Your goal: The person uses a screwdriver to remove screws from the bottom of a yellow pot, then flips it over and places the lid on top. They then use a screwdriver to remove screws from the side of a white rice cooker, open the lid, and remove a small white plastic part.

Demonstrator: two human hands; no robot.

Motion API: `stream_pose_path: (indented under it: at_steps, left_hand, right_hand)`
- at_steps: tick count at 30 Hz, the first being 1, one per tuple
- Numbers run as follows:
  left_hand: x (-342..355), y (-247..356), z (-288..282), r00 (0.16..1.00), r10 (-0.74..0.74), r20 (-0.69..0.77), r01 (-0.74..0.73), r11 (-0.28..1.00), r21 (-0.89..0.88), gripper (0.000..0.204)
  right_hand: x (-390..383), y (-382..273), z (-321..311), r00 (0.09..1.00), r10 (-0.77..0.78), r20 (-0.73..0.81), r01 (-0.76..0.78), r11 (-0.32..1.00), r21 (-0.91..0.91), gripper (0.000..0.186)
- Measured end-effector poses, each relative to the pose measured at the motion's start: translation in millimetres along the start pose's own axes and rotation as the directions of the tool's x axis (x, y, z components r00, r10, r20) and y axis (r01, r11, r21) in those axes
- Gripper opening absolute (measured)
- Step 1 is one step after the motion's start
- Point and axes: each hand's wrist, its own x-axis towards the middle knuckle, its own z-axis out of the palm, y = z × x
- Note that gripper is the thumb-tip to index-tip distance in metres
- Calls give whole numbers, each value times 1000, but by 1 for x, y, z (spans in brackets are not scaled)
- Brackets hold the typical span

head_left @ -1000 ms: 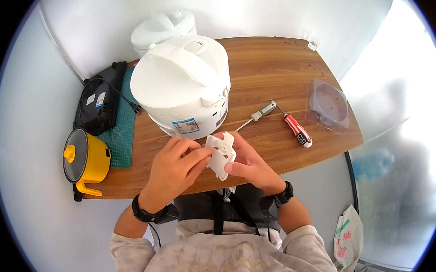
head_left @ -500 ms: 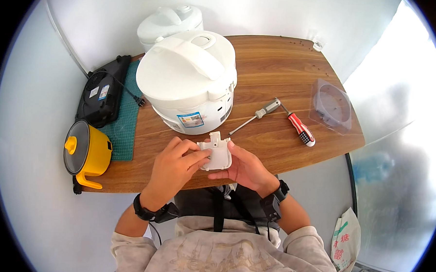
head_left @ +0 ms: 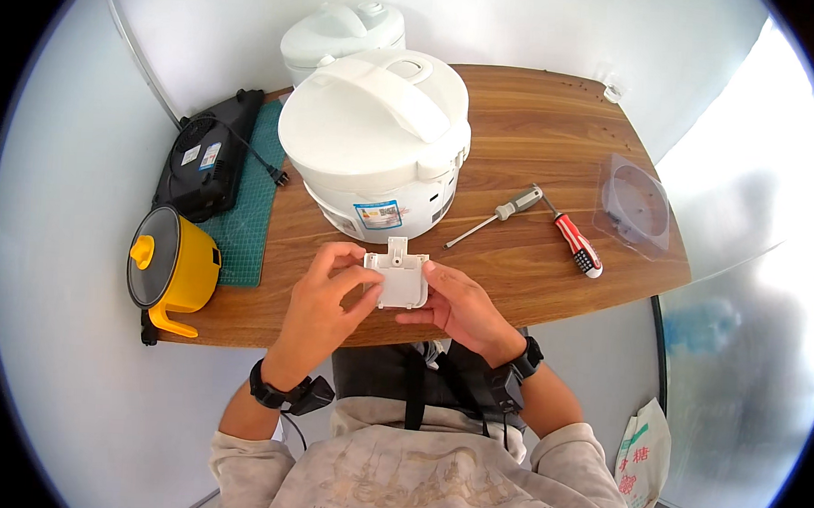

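A small white plastic cover (head_left: 402, 287) with a tab at its top is held between my two hands, over the table's near edge. My left hand (head_left: 326, 291) pinches its left side with thumb and fingertips. My right hand (head_left: 459, 306) grips the right side, thumb on the front and fingers behind. Just beyond stands a large white rice cooker (head_left: 375, 153) with its lid down. A grey-handled screwdriver (head_left: 509, 208) lies to its right, and a red, white and black-handled screwdriver (head_left: 576, 246) lies farther right.
A yellow pot (head_left: 191, 265) with a glass lid and a black appliance (head_left: 213, 159) with a plug cord are at the left, by a green cutting mat (head_left: 249, 220). Behind stands a second white cooker (head_left: 344, 42). A clear plastic tray (head_left: 633, 205) with small bits sits at the right.
The view has shifted, so the table things appear farther right. The white cover has turned more upright and squarely toward me; my left fingers have moved from its face to its left edge.
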Motion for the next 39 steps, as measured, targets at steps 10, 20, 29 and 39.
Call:
stream_pose_path:
  at_steps: [10, 20, 29, 39]
  left_hand:
    - [-7, -20, 4, 942, -300, 150, 336, 833, -439, 11]
    - [-9, -19, 21, 928, -372, 10, 342, 842, -417, 11]
    - [-12, -24, 12, 902, -407, 145, 413, 714, -566, 14]
    - [-21, -45, -7, 856, -462, 231, 491, 588, -643, 17]
  right_hand:
    - [6, 5, -3, 1000, 5, -9, -5, 1000, 2, 53]
    - [5, 4, 8, 999, -11, -36, 9, 999, -54, 51]
    - [10, 8, 7, 998, 24, -61, -24, 1000, 7, 48]
    - [23, 18, 11, 987, 134, 93, -128, 990, -64, 53]
